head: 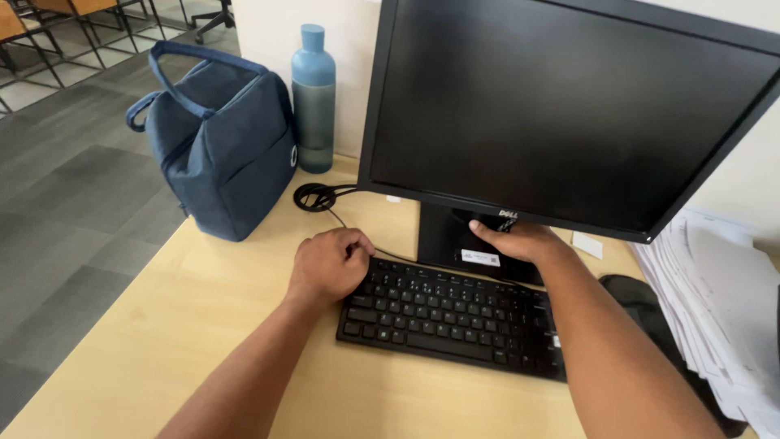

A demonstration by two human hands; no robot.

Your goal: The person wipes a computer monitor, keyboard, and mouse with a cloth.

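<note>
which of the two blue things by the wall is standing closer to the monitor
The tall blue bottle: it stands right beside the monitor, while the blue bag sits farther left.

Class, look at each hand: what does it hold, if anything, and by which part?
The left hand grips the black keyboard at its upper left corner. The right hand reaches under the monitor by its stand; whether it grips anything cannot be told.

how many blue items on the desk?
2. A dark blue fabric bag with handles at the wooden desk's back left corner, and a tall blue bottle just right of it by the wall. The black monitor may hide more.
</note>
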